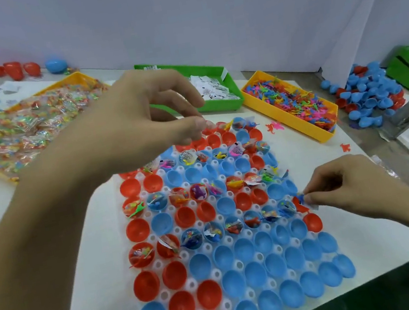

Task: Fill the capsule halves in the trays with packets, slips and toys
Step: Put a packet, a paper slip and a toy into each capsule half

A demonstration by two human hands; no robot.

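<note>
A white tray (158, 265) on the table holds rows of red and blue capsule halves. Alternate rows carry packets and small toys (199, 192); the near rows of blue halves (245, 251) are bare. My right hand (353, 183) pinches a small blue toy with a slip or packet (301, 198) over a red half (300, 206) at the right end of a filled row. My left hand (147, 115) hovers above the tray's far rows, fingers loosely curved, with nothing visible between them.
Behind the tray stand a yellow bin of colourful packets (28, 125), a green bin of white slips (214, 90) and a yellow bin of small toys (292, 103). Loose capsule halves (370, 92) pile at the right. Stray toys (273, 126) lie on the table.
</note>
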